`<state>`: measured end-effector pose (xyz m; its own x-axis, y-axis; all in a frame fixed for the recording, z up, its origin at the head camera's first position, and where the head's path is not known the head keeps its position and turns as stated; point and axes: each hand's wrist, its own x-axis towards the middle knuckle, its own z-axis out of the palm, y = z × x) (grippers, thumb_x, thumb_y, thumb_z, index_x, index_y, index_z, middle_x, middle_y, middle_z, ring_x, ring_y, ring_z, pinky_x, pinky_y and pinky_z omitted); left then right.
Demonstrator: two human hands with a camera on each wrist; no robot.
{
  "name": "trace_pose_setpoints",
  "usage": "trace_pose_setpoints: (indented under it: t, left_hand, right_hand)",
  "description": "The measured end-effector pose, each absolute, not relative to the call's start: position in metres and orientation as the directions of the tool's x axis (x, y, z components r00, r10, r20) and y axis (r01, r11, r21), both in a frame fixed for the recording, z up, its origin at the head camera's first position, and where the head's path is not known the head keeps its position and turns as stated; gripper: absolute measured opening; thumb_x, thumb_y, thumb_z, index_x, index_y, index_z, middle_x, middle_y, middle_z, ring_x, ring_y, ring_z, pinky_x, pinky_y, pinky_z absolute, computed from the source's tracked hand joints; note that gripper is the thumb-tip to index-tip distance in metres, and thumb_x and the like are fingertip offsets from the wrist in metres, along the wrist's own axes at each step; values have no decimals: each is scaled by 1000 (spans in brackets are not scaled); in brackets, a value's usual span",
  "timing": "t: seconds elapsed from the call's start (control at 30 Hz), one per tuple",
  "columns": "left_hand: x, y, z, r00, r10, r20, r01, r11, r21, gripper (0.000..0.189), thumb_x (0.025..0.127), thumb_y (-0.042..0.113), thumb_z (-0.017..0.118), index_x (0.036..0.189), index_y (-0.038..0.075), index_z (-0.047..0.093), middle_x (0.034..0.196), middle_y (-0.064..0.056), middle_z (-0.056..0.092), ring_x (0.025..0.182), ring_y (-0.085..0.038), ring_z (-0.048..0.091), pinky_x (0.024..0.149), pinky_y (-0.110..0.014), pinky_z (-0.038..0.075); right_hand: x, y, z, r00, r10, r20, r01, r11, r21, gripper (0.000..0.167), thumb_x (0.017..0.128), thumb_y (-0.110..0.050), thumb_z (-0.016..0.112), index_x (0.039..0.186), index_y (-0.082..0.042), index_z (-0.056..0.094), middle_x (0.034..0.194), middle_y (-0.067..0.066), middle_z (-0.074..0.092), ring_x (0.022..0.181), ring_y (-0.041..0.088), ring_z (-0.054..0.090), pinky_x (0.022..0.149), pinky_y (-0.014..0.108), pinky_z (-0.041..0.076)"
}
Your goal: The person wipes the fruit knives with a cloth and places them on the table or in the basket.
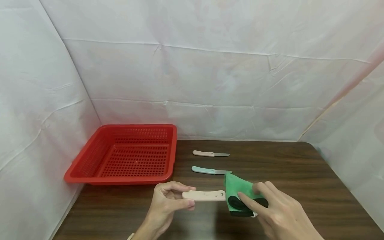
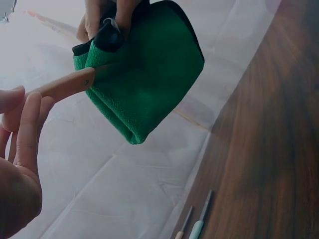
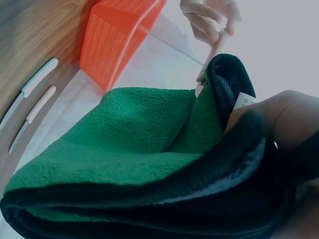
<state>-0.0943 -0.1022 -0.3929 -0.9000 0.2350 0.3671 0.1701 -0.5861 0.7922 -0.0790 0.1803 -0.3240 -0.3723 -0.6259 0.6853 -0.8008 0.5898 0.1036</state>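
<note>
My left hand (image 1: 168, 203) pinches the pale pink handle of a knife (image 1: 207, 196) between thumb and fingers, above the table. The knife's blade runs into a folded green cloth (image 1: 238, 188) with black edging, which hides most of it. In the left wrist view, the cloth (image 2: 154, 74) hangs around the blade just past the handle (image 2: 67, 84). My right hand (image 1: 279, 208) grips the cloth from the right side, thumb and fingers pressing it. A white tag shows on the cloth (image 3: 144, 119) in the right wrist view.
A red perforated basket (image 1: 172, 160) stands at the left on the dark wooden table (image 1: 285, 166). Right of it lie a pink-handled knife (image 1: 204, 153) and a light-blue-handled knife (image 1: 204, 170), blades pointing right. White sheeting (image 1: 210, 76) encloses the table's back and sides.
</note>
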Motion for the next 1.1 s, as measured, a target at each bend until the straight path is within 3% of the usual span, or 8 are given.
trace_pose_setpoints:
  t: [0.17,0.53,0.67,0.87,1.1]
  left_hand:
    - [-94,-105,-395,-879,236,413,199,-606,770,38,72,-20,66,98,6,73,98,-14,69,78,-23,68,60,-41,58]
    - [-95,-109,-397,-874,220,434,218,-620,754,40,72,-22,63,100,5,72,99,-17,69,81,-24,69,61,-39,58]
    - [-93,-111,-398,-879,219,423,214,-611,762,40,73,-22,62,101,5,72,101,-20,69,82,-24,69,62,-39,58]
    - [-91,-114,-395,-899,222,379,185,-590,786,38,74,-21,63,100,5,72,101,-19,69,84,-24,69,63,-40,58]
    - [-90,-116,-392,-913,236,334,149,-568,810,37,73,-20,64,100,5,72,102,-19,69,85,-26,69,63,-43,58]
  right_hand:
    - [-77,183,-324,-423,-650,631,-793,603,89,55,85,-9,21,103,-18,72,94,2,51,76,11,43,48,9,28]
    - [-78,198,-330,-458,-637,620,-777,625,68,53,90,-15,20,104,-19,72,95,1,51,78,10,42,46,9,29]
    - [-79,205,-332,-442,-629,639,-773,628,84,51,93,-16,22,104,-17,72,94,2,52,76,11,42,46,9,30]
    - [-81,208,-332,-371,-592,715,-775,622,112,47,94,-16,25,105,-16,71,92,3,54,74,10,43,45,8,27]
    - [-79,207,-325,-358,-558,749,-764,636,109,46,93,-14,26,104,-15,70,91,5,55,72,10,43,45,7,24]
